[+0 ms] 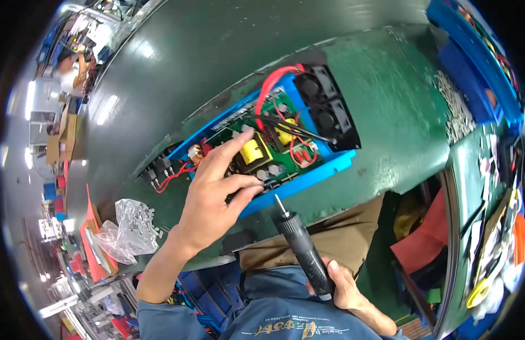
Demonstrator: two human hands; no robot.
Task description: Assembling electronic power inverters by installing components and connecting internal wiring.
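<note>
My right hand (343, 285) grips a black electric screwdriver (303, 249) by its rear end. Its bit points up and away, close to the near wall of an open blue metal housing (299, 186). Inside that housing lies a green circuit board with yellow-wrapped transformers (253, 152), capacitors and red and black wires. My left hand (208, 198) reaches over the board from the left. Its index finger stretches toward a transformer, while the thumb and another finger come together at the board's near edge; whatever is between them is hidden.
Two black fans (325, 102) sit at the housing's right end, and black connectors (159, 169) hang on red wires at its left. A clear plastic bag (135, 226) of small parts lies left. Farther right are a pile of small metal parts (456, 110) and blue bins (469, 79).
</note>
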